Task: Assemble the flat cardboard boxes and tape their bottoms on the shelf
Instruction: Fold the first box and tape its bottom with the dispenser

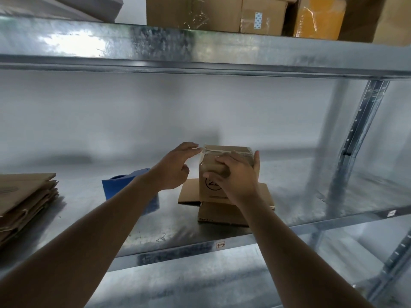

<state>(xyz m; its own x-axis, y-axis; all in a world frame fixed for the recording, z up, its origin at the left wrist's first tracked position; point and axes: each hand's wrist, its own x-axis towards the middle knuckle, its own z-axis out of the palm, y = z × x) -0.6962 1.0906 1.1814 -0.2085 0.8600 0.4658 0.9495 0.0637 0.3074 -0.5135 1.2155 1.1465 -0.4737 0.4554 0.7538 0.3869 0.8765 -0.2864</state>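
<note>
A small brown cardboard box (210, 190) stands upside down on the metal shelf (178, 227), its lower flaps spread flat around it. Clear tape (224, 152) runs across its top face and down the left side. My right hand (235, 174) grips the box from the front, fingers wrapped over its top edge. My left hand (175, 167) is at the box's upper left corner, fingertips pressing the tape end there. A blue tape dispenser (126, 185) sits on the shelf to the left, partly hidden behind my left forearm.
A stack of flat cardboard boxes (24, 196) lies at the shelf's left end. The upper shelf (200, 47) holds several taped boxes (244, 14). An upright steel post (360, 134) stands at the right. Bare shelf lies right of the box.
</note>
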